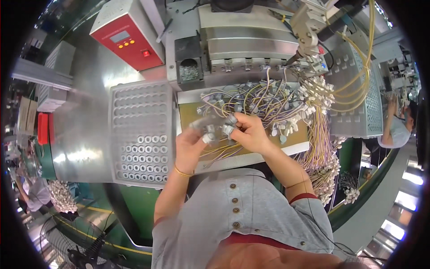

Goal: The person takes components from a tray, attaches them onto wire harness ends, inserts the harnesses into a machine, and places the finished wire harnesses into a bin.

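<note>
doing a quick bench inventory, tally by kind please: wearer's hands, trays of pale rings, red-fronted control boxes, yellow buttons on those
Wearer's hands, left hand and right hand: 2
Tray of pale rings: 1
Red-fronted control box: 1
Yellow buttons: 3
Total: 7

Shiny metal bench (pixel 80 89), bright with reflected light on the left side. Directly on it, toward the back, a red-and-white control box (pixel 127 38); nearer the front edge, a pale pocketed tray (pixel 142 84) with ringed pieces (pixel 145 158) in the lower rows. Just right, a shallow brown-bottomed tray (pixel 293 149) with white rim. Behind that, a metal fixture (pixel 251 47). Farther right, a perforated grey rack (pixel 356 116), possibly on the same bench; hard to tell there.
</note>
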`<control>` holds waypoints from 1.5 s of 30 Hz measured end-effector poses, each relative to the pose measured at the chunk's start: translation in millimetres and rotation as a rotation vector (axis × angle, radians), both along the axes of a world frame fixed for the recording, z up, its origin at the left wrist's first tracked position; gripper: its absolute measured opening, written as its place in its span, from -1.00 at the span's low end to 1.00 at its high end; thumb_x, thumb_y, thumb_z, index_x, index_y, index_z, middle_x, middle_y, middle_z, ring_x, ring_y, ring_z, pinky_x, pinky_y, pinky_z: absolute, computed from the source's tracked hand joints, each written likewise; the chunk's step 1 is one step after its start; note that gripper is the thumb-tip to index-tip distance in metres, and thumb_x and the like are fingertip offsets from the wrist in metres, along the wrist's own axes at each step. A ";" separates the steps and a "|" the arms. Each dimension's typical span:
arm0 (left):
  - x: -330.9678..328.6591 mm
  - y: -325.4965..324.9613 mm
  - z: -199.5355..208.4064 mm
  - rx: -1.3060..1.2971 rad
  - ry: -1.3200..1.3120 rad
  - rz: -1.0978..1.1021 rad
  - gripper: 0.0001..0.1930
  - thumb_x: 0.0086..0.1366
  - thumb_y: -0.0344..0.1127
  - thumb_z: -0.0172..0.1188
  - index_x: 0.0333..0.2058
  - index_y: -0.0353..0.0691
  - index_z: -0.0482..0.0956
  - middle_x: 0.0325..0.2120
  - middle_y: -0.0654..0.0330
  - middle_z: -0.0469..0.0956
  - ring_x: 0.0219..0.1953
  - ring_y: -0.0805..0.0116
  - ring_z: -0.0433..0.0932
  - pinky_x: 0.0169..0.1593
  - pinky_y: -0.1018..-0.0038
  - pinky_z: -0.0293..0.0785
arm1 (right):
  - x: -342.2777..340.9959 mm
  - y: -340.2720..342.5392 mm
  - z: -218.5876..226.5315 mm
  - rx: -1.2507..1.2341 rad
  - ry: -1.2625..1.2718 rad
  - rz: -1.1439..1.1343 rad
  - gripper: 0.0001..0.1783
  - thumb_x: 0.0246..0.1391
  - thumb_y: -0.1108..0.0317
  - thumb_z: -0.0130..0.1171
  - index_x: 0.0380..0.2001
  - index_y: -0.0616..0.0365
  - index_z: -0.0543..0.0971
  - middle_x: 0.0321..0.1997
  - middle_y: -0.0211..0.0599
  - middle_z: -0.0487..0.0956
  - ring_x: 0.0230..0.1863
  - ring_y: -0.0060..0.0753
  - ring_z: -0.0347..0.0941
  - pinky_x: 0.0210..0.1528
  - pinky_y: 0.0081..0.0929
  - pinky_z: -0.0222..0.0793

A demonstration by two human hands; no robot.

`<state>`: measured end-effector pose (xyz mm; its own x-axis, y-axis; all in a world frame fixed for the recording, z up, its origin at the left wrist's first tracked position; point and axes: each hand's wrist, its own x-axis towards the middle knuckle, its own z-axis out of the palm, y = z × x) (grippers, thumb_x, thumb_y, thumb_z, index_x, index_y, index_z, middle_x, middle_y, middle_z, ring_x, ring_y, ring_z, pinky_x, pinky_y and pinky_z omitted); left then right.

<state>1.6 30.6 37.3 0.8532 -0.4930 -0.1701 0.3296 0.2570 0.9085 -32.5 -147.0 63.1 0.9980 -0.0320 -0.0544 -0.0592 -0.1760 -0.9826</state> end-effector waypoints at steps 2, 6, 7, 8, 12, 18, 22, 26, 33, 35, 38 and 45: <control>-2.4 -11.3 10.1 -0.056 0.020 -0.002 -0.65 0.04 -0.54 0.11 -0.14 -0.38 0.35 -0.31 0.18 0.47 -0.35 0.47 0.46 -0.39 0.63 0.43 | -1.5 -4.4 1.5 0.049 -0.027 -0.005 -0.95 -0.18 0.56 0.02 -0.59 0.24 0.37 -0.74 -0.56 0.29 -0.67 -0.83 0.10 -0.64 -0.76 0.02; -3.0 -16.2 14.2 -0.101 -0.007 -0.038 -0.62 0.05 -0.54 0.10 -0.10 -0.41 0.32 -0.30 0.17 0.47 -0.35 0.50 0.45 -0.41 0.68 0.42 | -1.4 -6.3 11.1 0.113 -0.039 -0.033 -0.94 -0.21 0.56 0.03 -0.62 0.23 0.36 -0.77 -0.57 0.27 -0.68 -0.84 0.07 -0.67 -0.74 -0.01; -2.7 -16.8 15.7 -0.096 -0.019 -0.052 -0.60 0.05 -0.55 0.11 -0.09 -0.41 0.31 -0.29 0.16 0.46 -0.34 0.50 0.45 -0.40 0.68 0.42 | -0.6 -7.8 14.2 0.067 -0.065 -0.032 -0.93 -0.23 0.55 0.04 -0.63 0.23 0.36 -0.79 -0.57 0.25 -0.69 -0.83 0.05 -0.68 -0.73 -0.03; -2.8 -16.8 15.5 -0.094 -0.018 -0.055 -0.60 0.05 -0.55 0.11 -0.09 -0.41 0.31 -0.29 0.16 0.46 -0.34 0.50 0.45 -0.40 0.68 0.42 | -0.5 -9.0 16.0 0.020 -0.090 -0.030 -0.92 -0.26 0.54 0.05 -0.65 0.23 0.36 -0.80 -0.57 0.24 -0.70 -0.83 0.03 -0.69 -0.72 -0.04; -1.9 -19.7 20.7 -0.108 -0.099 -0.084 -0.60 0.04 -0.57 0.11 -0.08 -0.43 0.32 -0.22 0.14 0.43 -0.23 0.44 0.42 -0.22 0.57 0.39 | -1.5 -12.0 15.3 0.009 -0.134 -0.043 -0.90 -0.30 0.52 0.07 -0.67 0.22 0.35 -0.82 -0.56 0.19 -0.71 -0.81 -0.01 -0.70 -0.70 -0.07; -1.8 -22.4 26.3 -0.082 -0.141 -0.094 -0.61 0.04 -0.59 0.11 -0.09 -0.45 0.33 -0.17 0.13 0.40 -0.15 0.39 0.38 -0.09 0.50 0.32 | -1.0 -17.3 18.4 -0.146 -0.023 -0.020 -0.79 -0.30 0.32 0.12 -0.62 0.25 0.41 -0.70 -0.18 0.36 -0.66 -0.39 0.22 -0.55 -0.49 0.20; -2.5 -22.2 26.8 -0.101 -0.141 -0.088 -0.60 0.03 -0.59 0.11 -0.09 -0.44 0.34 -0.17 0.13 0.40 -0.15 0.40 0.38 -0.10 0.50 0.32 | -1.0 -16.4 17.0 -0.066 -0.162 -0.034 -0.85 -0.28 0.49 0.12 -0.70 0.20 0.34 -0.83 -0.56 0.15 -0.72 -0.79 -0.04 -0.72 -0.69 -0.10; -2.2 -22.7 32.6 -0.071 -0.085 -0.083 -0.60 0.03 -0.59 0.11 -0.09 -0.44 0.34 -0.17 0.13 0.40 -0.15 0.40 0.37 -0.10 0.51 0.32 | -1.2 -18.9 17.0 -0.080 -0.159 -0.024 -0.82 -0.27 0.48 0.14 -0.72 0.20 0.33 -0.84 -0.54 0.16 -0.72 -0.80 -0.02 -0.72 -0.68 -0.09; -4.6 -25.8 30.8 -0.072 -0.144 -0.105 -0.61 0.02 -0.61 0.11 -0.11 -0.43 0.36 -0.15 0.13 0.39 -0.16 0.41 0.38 -0.13 0.54 0.34 | -3.2 -19.8 20.1 -0.130 -0.227 -0.027 -0.80 -0.29 0.49 0.14 -0.75 0.21 0.31 -0.83 -0.51 0.17 -0.76 -0.77 -0.01 -0.75 -0.67 -0.10; -5.1 -26.9 30.2 -0.071 -0.160 -0.100 -0.61 0.01 -0.61 0.11 -0.11 -0.43 0.37 -0.15 0.12 0.39 -0.16 0.42 0.38 -0.14 0.55 0.35 | -4.0 -19.1 20.8 -0.165 -0.309 -0.040 -0.78 -0.30 0.48 0.14 -0.77 0.22 0.29 -0.83 -0.49 0.18 -0.78 -0.73 0.00 -0.76 -0.64 -0.09; -5.7 -29.1 32.2 -0.067 -0.299 -0.077 -0.62 -0.01 -0.63 0.11 -0.13 -0.43 0.39 -0.15 0.11 0.39 -0.16 0.42 0.39 -0.15 0.55 0.35 | -5.5 -21.3 23.1 -0.195 -0.327 -0.018 -0.77 -0.32 0.47 0.14 -0.78 0.22 0.28 -0.83 -0.44 0.19 -0.80 -0.67 0.03 -0.77 -0.61 -0.08; -9.2 -30.6 38.5 0.094 -0.508 -0.044 -0.63 -0.03 -0.61 0.13 -0.16 -0.40 0.42 -0.17 0.06 0.42 -0.19 0.39 0.42 -0.16 0.54 0.37 | -7.3 -24.9 30.5 -0.275 -0.424 -0.019 -0.79 -0.41 0.47 0.15 -0.78 0.22 0.29 -0.83 -0.36 0.20 -0.83 -0.50 0.07 -0.78 -0.58 -0.06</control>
